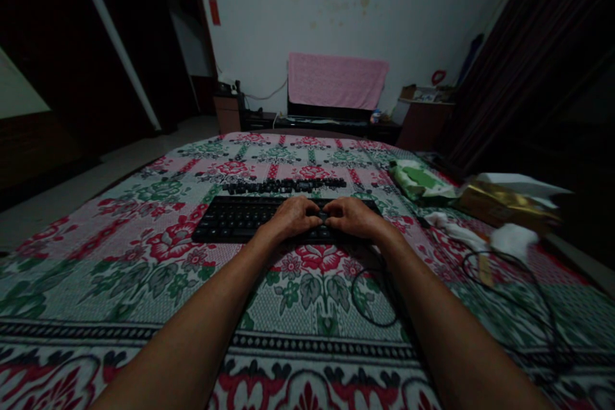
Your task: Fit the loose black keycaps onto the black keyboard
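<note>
A black keyboard lies flat on the patterned cloth. Over its right half, my left hand and my right hand face each other with fingers curled. Between their fingertips is a small dark keycap, pinched from both sides; whether it is seated on the keyboard or lifted I cannot tell. Just behind the keyboard, several loose black keycaps lie in a long row. My hands hide some of the keys.
A black cable loops beside my right forearm. On the right lie a green and white packet, a golden box, crumpled white tissue and more dark cable. A pink towel hangs beyond the flowered cloth.
</note>
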Action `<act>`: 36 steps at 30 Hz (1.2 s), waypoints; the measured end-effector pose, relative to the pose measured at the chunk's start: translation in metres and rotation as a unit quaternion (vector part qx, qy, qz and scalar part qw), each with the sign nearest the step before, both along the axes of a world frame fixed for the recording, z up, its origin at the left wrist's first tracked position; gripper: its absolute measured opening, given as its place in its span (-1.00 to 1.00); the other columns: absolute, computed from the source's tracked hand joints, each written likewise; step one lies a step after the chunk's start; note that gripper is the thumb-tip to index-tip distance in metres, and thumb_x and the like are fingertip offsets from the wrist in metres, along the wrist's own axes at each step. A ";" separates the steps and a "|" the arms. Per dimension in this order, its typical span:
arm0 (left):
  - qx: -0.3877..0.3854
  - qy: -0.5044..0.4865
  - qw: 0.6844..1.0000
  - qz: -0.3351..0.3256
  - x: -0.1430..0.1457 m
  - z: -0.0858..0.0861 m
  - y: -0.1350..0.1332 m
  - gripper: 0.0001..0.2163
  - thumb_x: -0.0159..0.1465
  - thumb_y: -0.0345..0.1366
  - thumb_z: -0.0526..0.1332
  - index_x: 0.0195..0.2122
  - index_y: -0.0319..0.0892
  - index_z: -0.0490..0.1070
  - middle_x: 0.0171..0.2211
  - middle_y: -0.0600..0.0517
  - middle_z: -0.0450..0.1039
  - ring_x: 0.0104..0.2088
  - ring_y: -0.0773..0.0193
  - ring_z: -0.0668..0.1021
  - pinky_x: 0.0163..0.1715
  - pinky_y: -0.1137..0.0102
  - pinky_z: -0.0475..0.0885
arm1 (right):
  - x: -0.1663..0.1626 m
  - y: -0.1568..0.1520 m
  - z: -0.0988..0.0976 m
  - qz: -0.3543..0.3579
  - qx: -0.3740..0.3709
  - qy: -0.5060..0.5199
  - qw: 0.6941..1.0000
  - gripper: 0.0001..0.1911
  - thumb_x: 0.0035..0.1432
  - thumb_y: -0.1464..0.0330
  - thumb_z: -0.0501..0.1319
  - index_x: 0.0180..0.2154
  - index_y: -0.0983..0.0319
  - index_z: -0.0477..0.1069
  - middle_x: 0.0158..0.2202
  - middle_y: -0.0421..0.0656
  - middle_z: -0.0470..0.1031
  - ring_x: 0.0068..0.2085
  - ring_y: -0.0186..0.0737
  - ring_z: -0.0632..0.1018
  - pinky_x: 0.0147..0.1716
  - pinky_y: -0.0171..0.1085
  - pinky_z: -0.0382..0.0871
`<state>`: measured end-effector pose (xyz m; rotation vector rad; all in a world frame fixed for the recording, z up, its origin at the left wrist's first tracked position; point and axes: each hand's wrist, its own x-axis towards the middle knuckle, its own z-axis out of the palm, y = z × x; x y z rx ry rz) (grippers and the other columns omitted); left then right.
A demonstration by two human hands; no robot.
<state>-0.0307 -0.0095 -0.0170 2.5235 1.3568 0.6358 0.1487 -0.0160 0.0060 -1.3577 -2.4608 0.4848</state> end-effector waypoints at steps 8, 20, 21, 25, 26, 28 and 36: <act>0.004 0.011 1.000 0.002 0.000 0.004 -0.004 -0.70 0.05 -0.14 0.08 -0.24 -0.11 0.43 -0.31 0.04 0.45 -0.31 0.28 0.44 -0.36 0.47 0.30 | 0.000 -0.001 -0.001 0.014 0.006 0.011 1.000 -0.72 -0.07 0.36 0.09 -0.27 0.26 0.43 -0.45 -0.21 0.45 -0.47 -0.37 0.37 -0.49 -0.40 0.14; 0.007 0.018 1.000 0.007 0.001 0.003 -0.004 -0.69 0.06 -0.13 0.07 -0.22 -0.10 0.42 -0.29 0.03 0.43 -0.27 0.26 0.43 -0.32 0.46 0.29 | 0.001 0.000 -0.002 0.021 0.020 0.009 1.000 -0.74 -0.06 0.36 0.09 -0.29 0.27 0.43 -0.49 -0.21 0.44 -0.49 -0.38 0.36 -0.52 -0.40 0.12; 0.009 0.018 1.000 0.006 0.001 0.003 -0.004 -0.69 0.06 -0.13 0.07 -0.22 -0.10 0.42 -0.29 0.03 0.43 -0.28 0.26 0.43 -0.32 0.45 0.28 | 0.001 0.000 -0.003 0.021 0.021 0.009 1.000 -0.74 -0.06 0.36 0.09 -0.29 0.27 0.43 -0.49 -0.21 0.43 -0.50 -0.38 0.35 -0.52 -0.40 0.12; 0.004 0.017 1.000 0.003 0.002 0.004 -0.005 -0.70 0.06 -0.14 0.06 -0.26 -0.12 0.43 -0.32 0.03 0.43 -0.32 0.28 0.43 -0.37 0.46 0.28 | 0.002 0.001 -0.004 0.022 0.026 0.011 0.999 -0.72 -0.06 0.36 0.09 -0.26 0.26 0.42 -0.47 -0.21 0.44 -0.49 -0.38 0.36 -0.52 -0.40 0.12; 0.005 0.017 1.000 0.006 0.003 0.004 -0.005 -0.70 0.05 -0.14 0.07 -0.26 -0.13 0.43 -0.33 0.03 0.43 -0.32 0.28 0.43 -0.37 0.46 0.28 | 0.002 0.001 -0.005 0.022 0.027 0.011 0.999 -0.72 -0.06 0.36 0.09 -0.26 0.26 0.42 -0.47 -0.21 0.44 -0.49 -0.38 0.36 -0.51 -0.40 0.12; 0.010 0.019 1.000 0.012 0.003 0.005 -0.005 -0.71 0.04 -0.14 0.07 -0.27 -0.14 0.43 -0.33 0.02 0.43 -0.33 0.28 0.42 -0.37 0.46 0.27 | 0.002 0.001 -0.005 0.021 0.031 0.010 0.999 -0.72 -0.06 0.36 0.09 -0.26 0.26 0.43 -0.46 -0.20 0.45 -0.48 -0.37 0.36 -0.50 -0.40 0.12; 0.035 0.029 0.999 0.008 0.001 0.003 -0.004 -0.72 0.05 -0.14 0.06 -0.30 -0.16 0.42 -0.34 0.01 0.41 -0.33 0.26 0.42 -0.39 0.45 0.28 | 0.001 0.000 -0.004 0.029 0.044 0.004 0.999 -0.72 -0.05 0.36 0.10 -0.25 0.24 0.43 -0.44 -0.20 0.45 -0.45 -0.36 0.37 -0.48 -0.40 0.13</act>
